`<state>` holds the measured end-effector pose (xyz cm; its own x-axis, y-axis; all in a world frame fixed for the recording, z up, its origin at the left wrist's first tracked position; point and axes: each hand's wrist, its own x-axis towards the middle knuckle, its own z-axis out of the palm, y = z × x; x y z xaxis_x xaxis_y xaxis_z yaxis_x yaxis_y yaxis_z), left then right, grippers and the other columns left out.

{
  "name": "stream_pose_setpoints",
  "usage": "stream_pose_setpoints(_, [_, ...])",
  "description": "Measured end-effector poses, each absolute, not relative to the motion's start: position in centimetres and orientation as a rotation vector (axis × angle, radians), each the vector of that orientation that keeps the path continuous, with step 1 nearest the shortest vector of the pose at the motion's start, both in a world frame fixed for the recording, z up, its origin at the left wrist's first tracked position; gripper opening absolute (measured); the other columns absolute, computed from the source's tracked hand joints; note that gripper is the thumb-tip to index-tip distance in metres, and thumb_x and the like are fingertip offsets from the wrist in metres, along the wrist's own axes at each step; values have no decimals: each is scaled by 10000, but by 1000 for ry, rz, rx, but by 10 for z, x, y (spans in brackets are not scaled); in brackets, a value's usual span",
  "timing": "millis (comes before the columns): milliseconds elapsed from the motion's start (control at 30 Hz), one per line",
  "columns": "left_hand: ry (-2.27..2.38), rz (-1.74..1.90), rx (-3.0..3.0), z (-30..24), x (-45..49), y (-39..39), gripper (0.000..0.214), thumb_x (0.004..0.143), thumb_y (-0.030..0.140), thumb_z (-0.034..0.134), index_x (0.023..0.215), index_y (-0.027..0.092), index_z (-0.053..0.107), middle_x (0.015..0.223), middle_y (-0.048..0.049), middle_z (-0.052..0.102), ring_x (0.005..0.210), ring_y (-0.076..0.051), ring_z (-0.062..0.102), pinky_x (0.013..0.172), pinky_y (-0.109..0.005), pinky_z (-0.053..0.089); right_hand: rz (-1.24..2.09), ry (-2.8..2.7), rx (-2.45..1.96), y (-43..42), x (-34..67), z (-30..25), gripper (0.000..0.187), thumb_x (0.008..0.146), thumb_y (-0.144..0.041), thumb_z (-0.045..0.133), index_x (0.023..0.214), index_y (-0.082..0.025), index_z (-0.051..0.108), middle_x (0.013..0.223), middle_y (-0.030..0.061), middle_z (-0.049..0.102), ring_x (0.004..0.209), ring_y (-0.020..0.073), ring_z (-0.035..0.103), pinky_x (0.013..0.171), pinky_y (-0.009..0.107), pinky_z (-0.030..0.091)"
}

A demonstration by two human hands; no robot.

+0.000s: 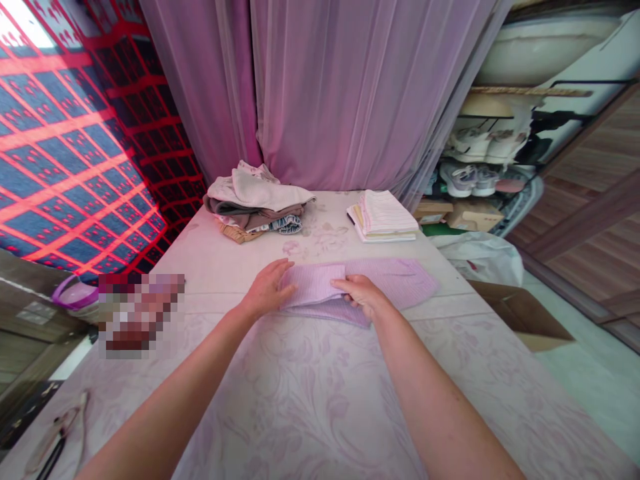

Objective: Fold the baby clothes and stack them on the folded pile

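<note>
A lilac ribbed garment (395, 280) lies across the bed in front of me, its left part folded over on itself. My right hand (361, 293) pinches the edge of the folded-over layer between thumb and fingers. At the fold's left end, my left hand (273, 288) rests with fingers spread and thumb apart, touching the cloth without gripping it. Beyond my left hand sits a loose heap of clothes (265, 200) in white, brown and denim-like blue. A neat stack of folded clothes (384, 217) stands at the far right, a white striped piece on top.
The bed's pale floral cover (300, 400) spreads under everything. Purple curtains (330, 93) hang behind it. An open cardboard box (515, 310) and a white plastic bag (480, 257) are on the right, below a shoe rack. A cable (83, 427) lies at the lower left.
</note>
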<state>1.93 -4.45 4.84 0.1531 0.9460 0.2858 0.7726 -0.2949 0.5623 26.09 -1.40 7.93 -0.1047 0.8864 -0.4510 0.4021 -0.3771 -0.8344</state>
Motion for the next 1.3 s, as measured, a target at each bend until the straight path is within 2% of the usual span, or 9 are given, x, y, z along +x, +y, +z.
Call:
stream_pose_setpoints(167, [1593,845,2149,38,27,-84,884,711,569,691,1449,203,369,1509,-182,358,1390,-323,336,1129,-485,285,1571,-1369,-1572,-14,244,109,119,777,-241,620,861,-158,632,716,0,674,610,91,595,523,155,417])
stream_pose_setpoints(400, [1643,1206,1886,56,42,-98,931,704,443,735,1480,194,284,1541,-158,308,1416,-323,282,1147,-489,246,1532,-1580,-1334,-19,184,158,61,805,-209,607,798,-160,572,600,-36,596,502,78,547,465,162,430])
stream_pose_setpoints(467, [1625,1399,1665,66,42,-92,843,716,352,730,1451,212,342,1517,-121,369,1388,-306,345,1139,-462,276,1535,-1661,-1256,-20,166,166,77,818,-224,606,794,-153,587,641,-25,622,535,73,561,511,165,455])
stream_pose_setpoints(533, [1552,1590,1327,71,38,-85,608,779,281,662,1353,217,475,1409,-85,516,1310,-276,459,1101,-428,347,1536,-1762,-1180,-20,153,168,160,872,-293,557,847,-150,623,756,13,684,630,84,612,601,184,490])
stream_pose_setpoints(633, [1343,1770,688,70,24,-78,295,870,208,529,1157,201,594,1142,-57,685,1105,-223,622,970,-376,484,1316,-1968,-1211,-14,149,153,306,951,-358,414,1052,-182,643,1055,61,710,917,133,653,820,267,504])
stream_pose_setpoints(767, [1049,1822,122,59,7,-83,243,902,144,459,1098,180,597,1002,-54,717,847,-159,690,803,-305,563,628,-2467,-1379,-10,158,112,402,952,-286,371,1311,-233,542,1437,63,491,1330,196,413,1107,398,290])
stream_pose_setpoints(900, [895,1815,-50,49,-1,-91,263,926,163,418,1107,159,610,957,-60,727,785,-150,697,779,-294,572,415,-2736,-1424,-16,160,73,549,965,-394,286,1476,-197,328,1583,63,219,1459,212,141,1164,502,85])
stream_pose_setpoints(1067, [780,1826,-52,43,-4,-94,320,935,170,378,1162,157,603,976,-72,732,819,-157,706,793,-305,573,444,-2774,-1538,-18,155,51,610,962,-453,219,1512,-190,227,1601,61,139,1467,199,97,1162,517,57])
stream_pose_setpoints(1300, [762,1825,-42,41,-3,-97,265,938,206,400,1008,154,650,967,-73,738,886,-177,701,864,-343,555,405,-2691,-1567,-30,152,48,613,963,-452,205,1505,-171,253,1599,66,137,1468,200,87,1162,525,47])
